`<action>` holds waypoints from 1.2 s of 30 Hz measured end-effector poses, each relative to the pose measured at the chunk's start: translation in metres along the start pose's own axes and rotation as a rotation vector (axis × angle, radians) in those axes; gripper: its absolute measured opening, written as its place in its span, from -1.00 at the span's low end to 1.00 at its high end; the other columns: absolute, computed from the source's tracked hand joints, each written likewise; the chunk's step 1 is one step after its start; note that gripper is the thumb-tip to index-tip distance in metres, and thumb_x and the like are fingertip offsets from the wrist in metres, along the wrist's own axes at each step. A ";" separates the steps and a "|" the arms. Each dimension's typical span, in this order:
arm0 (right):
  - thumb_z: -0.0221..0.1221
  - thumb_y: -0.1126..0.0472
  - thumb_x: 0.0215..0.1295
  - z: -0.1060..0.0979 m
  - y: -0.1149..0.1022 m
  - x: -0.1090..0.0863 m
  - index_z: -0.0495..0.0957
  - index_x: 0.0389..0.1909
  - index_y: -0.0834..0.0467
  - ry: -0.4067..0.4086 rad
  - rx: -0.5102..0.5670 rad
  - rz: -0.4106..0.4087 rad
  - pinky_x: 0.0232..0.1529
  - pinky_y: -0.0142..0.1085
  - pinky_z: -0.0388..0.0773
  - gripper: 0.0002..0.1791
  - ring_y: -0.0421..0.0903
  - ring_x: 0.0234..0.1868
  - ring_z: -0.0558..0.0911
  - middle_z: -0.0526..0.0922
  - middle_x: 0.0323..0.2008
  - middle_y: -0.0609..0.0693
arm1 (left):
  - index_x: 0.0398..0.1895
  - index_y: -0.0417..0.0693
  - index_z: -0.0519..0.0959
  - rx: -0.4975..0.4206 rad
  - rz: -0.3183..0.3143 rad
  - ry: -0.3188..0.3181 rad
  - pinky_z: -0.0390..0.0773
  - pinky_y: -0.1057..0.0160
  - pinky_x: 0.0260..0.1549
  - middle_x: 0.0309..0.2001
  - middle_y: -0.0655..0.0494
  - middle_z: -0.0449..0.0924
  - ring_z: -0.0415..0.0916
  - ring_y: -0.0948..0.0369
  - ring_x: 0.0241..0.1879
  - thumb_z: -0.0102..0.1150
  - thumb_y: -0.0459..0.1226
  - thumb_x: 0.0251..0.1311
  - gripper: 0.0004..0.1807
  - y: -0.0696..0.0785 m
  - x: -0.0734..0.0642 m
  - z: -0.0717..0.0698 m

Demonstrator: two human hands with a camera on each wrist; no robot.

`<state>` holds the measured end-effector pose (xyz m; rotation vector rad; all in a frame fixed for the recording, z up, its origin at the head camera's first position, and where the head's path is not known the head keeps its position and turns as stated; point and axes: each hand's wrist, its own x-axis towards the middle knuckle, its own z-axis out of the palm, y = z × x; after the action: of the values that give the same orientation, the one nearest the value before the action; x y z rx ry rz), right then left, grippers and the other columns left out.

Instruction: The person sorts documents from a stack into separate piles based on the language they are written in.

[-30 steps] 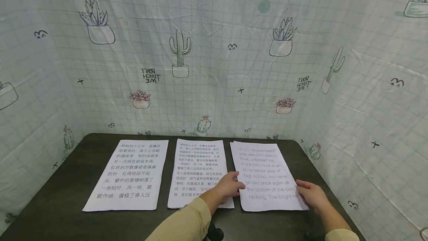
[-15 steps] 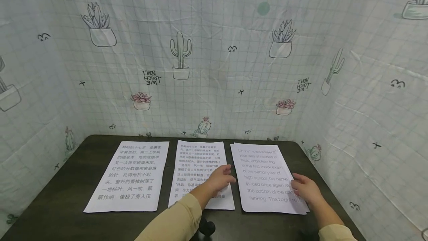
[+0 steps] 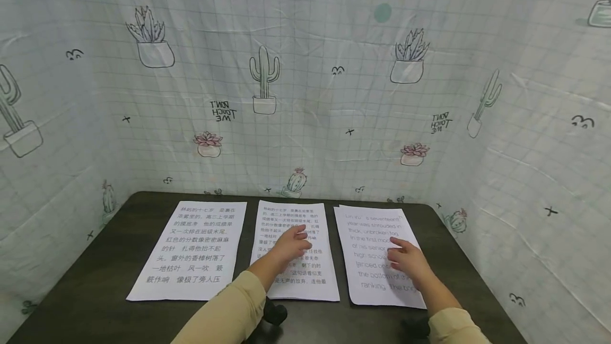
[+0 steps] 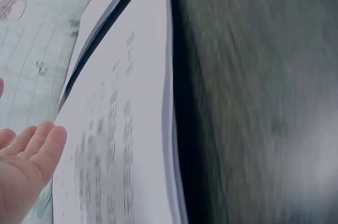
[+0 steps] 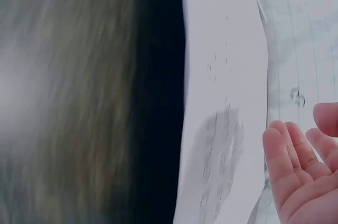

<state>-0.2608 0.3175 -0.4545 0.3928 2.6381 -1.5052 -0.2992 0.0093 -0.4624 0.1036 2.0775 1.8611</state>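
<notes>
My left hand point(image 3: 288, 244) is over the middle paper stack point(image 3: 310, 287), which carries smaller printed Chinese text. Its fingers are loosely extended and hold nothing; in the left wrist view the fingers point(image 4: 46, 147) rise beside the printed page. My right hand point(image 3: 411, 263) hovers over the right paper stack point(image 3: 369, 267), printed with large English lines, and covers part of the text. Relaxed and slightly bent, its fingers point(image 5: 280, 152) grip nothing in the right wrist view, and a shadow falls on the sheet.
To the left lies another paper stack point(image 3: 188, 248) with larger Chinese print. All three rest in a row on a dark table point(image 3: 95, 275). Behind and at both sides hangs a pale cactus-patterned cloth point(image 3: 305, 95). Dark rounded things point(image 3: 275, 313) show under the forearms.
Both hands have left the right stack's side edges. The left hand has moved left over the middle stack; the right hand has come inward over the right stack. The head view has shifted slightly.
</notes>
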 end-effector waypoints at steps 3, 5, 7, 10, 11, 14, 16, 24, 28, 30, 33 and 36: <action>-0.01 0.30 0.38 0.012 -0.008 0.002 0.16 0.40 0.44 -0.021 0.025 -0.021 -0.03 -0.16 0.67 -0.39 0.16 0.04 0.62 0.43 0.19 0.50 | 0.45 -0.29 0.18 0.011 -0.001 0.032 0.53 0.01 0.18 0.36 -0.31 0.32 0.36 -0.16 0.32 0.13 -0.38 0.15 -0.25 -0.002 0.000 -0.014; 0.00 0.31 0.37 0.019 -0.013 0.002 0.17 0.39 0.43 -0.034 0.035 -0.033 -0.03 -0.16 0.67 -0.39 0.17 0.05 0.62 0.44 0.19 0.49 | 0.45 -0.30 0.17 0.017 -0.003 0.056 0.54 0.02 0.17 0.36 -0.31 0.32 0.38 -0.16 0.31 0.13 -0.39 0.17 -0.26 -0.002 -0.001 -0.024; 0.00 0.31 0.37 0.025 -0.017 0.002 0.18 0.39 0.42 -0.052 0.047 -0.041 -0.01 -0.14 0.66 -0.40 0.18 0.07 0.61 0.44 0.19 0.49 | 0.45 -0.30 0.17 0.016 -0.004 0.075 0.53 0.01 0.18 0.36 -0.31 0.32 0.37 -0.16 0.31 0.12 -0.38 0.19 -0.27 -0.003 -0.002 -0.033; 0.02 0.31 0.37 0.035 -0.022 0.003 0.20 0.39 0.40 -0.072 0.053 -0.050 0.01 -0.13 0.66 -0.41 0.17 0.06 0.61 0.46 0.18 0.47 | 0.45 -0.28 0.17 0.026 -0.003 0.106 0.51 -0.01 0.20 0.37 -0.31 0.32 0.37 -0.16 0.31 0.11 -0.38 0.21 -0.28 -0.004 -0.006 -0.047; 0.02 0.31 0.37 0.037 -0.023 0.004 0.21 0.38 0.40 -0.076 0.057 -0.052 0.01 -0.13 0.66 -0.41 0.16 0.07 0.61 0.46 0.18 0.46 | 0.45 -0.28 0.17 0.029 -0.002 0.116 0.50 -0.01 0.20 0.37 -0.31 0.31 0.36 -0.16 0.32 0.11 -0.38 0.21 -0.29 -0.005 -0.007 -0.052; 0.03 0.31 0.36 0.046 -0.028 0.004 0.23 0.37 0.39 -0.084 0.069 -0.062 0.01 -0.12 0.66 -0.42 0.16 0.05 0.62 0.48 0.15 0.45 | 0.45 -0.30 0.17 0.025 0.008 0.139 0.48 -0.03 0.23 0.37 -0.32 0.30 0.34 -0.17 0.32 0.09 -0.38 0.23 -0.30 -0.007 -0.012 -0.064; 0.04 0.32 0.35 0.052 -0.032 0.004 0.25 0.37 0.39 -0.086 0.076 -0.067 0.01 -0.12 0.66 -0.42 0.18 0.06 0.62 0.49 0.14 0.44 | 0.45 -0.32 0.15 0.019 0.017 0.149 0.46 -0.05 0.25 0.38 -0.34 0.28 0.33 -0.19 0.33 0.08 -0.38 0.25 -0.31 -0.009 -0.014 -0.072; 0.07 0.31 0.33 0.074 -0.047 0.004 0.28 0.36 0.36 -0.098 0.099 -0.066 0.00 -0.11 0.66 -0.43 0.19 0.07 0.62 0.53 0.12 0.41 | 0.45 -0.40 0.09 0.005 0.036 0.172 0.40 -0.09 0.29 0.40 -0.40 0.20 0.26 -0.22 0.36 0.02 -0.40 0.27 -0.31 -0.012 -0.019 -0.098; 0.07 0.33 0.32 0.084 -0.052 0.005 0.29 0.35 0.37 -0.102 0.114 -0.076 0.02 -0.08 0.65 -0.43 0.20 0.07 0.62 0.52 0.12 0.41 | 0.45 -0.39 0.10 0.034 0.025 0.199 0.42 -0.07 0.28 0.40 -0.39 0.22 0.30 -0.21 0.35 0.01 -0.40 0.27 -0.32 -0.014 -0.020 -0.106; 0.07 0.34 0.33 0.089 -0.053 0.005 0.29 0.35 0.38 -0.107 0.123 -0.082 0.02 -0.07 0.64 -0.43 0.20 0.06 0.62 0.52 0.12 0.42 | 0.45 -0.36 0.11 0.043 0.008 0.209 0.43 -0.05 0.27 0.40 -0.37 0.24 0.31 -0.20 0.35 0.01 -0.39 0.28 -0.32 -0.017 -0.021 -0.109; 0.06 0.36 0.34 0.096 -0.054 0.005 0.29 0.35 0.39 -0.116 0.129 -0.088 0.02 -0.07 0.64 -0.44 0.20 0.07 0.62 0.52 0.13 0.42 | 0.45 -0.36 0.11 0.050 -0.005 0.210 0.44 -0.05 0.26 0.40 -0.37 0.23 0.31 -0.20 0.35 0.01 -0.38 0.28 -0.33 -0.020 -0.023 -0.112; 0.06 0.37 0.34 0.102 -0.053 0.005 0.29 0.35 0.39 -0.118 0.128 -0.094 0.02 -0.07 0.65 -0.45 0.21 0.09 0.61 0.52 0.13 0.42 | 0.46 -0.36 0.11 0.036 -0.006 0.207 0.43 -0.04 0.27 0.40 -0.37 0.22 0.29 -0.19 0.36 0.01 -0.38 0.30 -0.33 -0.024 -0.025 -0.114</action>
<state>-0.2852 0.2053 -0.4635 0.1841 2.5107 -1.6747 -0.3061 -0.1097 -0.4719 -0.0912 2.2449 1.9016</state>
